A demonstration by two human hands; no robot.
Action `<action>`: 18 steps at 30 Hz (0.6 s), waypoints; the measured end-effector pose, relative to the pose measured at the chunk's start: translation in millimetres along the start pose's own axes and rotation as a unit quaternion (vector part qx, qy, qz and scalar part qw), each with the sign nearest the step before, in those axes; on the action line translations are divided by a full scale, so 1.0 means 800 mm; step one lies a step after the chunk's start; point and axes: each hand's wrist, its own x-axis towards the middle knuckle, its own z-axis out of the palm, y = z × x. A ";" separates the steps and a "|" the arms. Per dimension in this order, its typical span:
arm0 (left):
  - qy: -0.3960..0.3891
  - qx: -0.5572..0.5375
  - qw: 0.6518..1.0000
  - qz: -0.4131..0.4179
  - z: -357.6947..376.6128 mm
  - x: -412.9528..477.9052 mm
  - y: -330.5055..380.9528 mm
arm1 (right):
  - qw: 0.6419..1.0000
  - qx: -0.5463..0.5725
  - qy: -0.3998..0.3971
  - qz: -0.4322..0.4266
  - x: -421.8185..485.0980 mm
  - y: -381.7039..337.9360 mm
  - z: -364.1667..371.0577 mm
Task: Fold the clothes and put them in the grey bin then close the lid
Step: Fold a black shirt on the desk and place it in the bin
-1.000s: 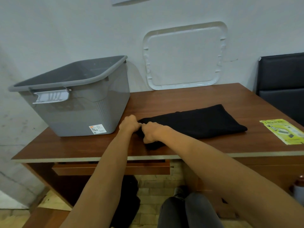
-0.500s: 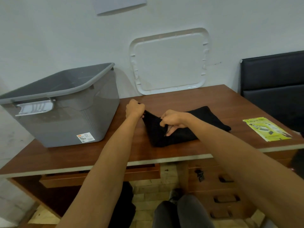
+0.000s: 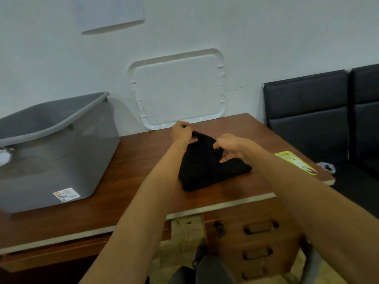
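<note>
A black garment (image 3: 202, 168) lies folded into a compact bundle on the wooden desk (image 3: 127, 167). My left hand (image 3: 181, 132) pinches its far left corner. My right hand (image 3: 228, 146) grips the cloth's upper edge on the right side. To the left stands the open grey bin (image 3: 53, 144), with nothing visible inside. Its white lid (image 3: 178, 91) leans upright against the wall behind the desk.
A yellow-green leaflet (image 3: 295, 162) lies at the desk's right edge. Black padded chairs (image 3: 320, 119) stand to the right. Desk drawers (image 3: 258, 228) sit below the front edge, and my knees (image 3: 203, 271) show beneath.
Both hands carried the garment's left end over to the right, folding the long strip into a shorter bundle. The view shifted so the bin sits further left.
</note>
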 end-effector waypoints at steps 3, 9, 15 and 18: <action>-0.028 0.001 1.000 -0.007 0.029 0.000 -0.005 | 0.999 -0.009 0.025 0.022 0.002 0.015 -0.026; -0.078 0.029 0.996 -0.029 0.079 -0.001 -0.024 | 0.998 -0.012 0.042 0.054 0.016 0.050 -0.059; -0.114 0.093 0.988 -0.052 0.112 0.005 -0.052 | 0.994 -0.016 0.062 0.091 0.023 0.076 -0.068; -0.169 0.115 0.977 -0.055 0.116 0.008 -0.065 | 0.993 -0.004 0.065 0.100 0.020 0.082 -0.067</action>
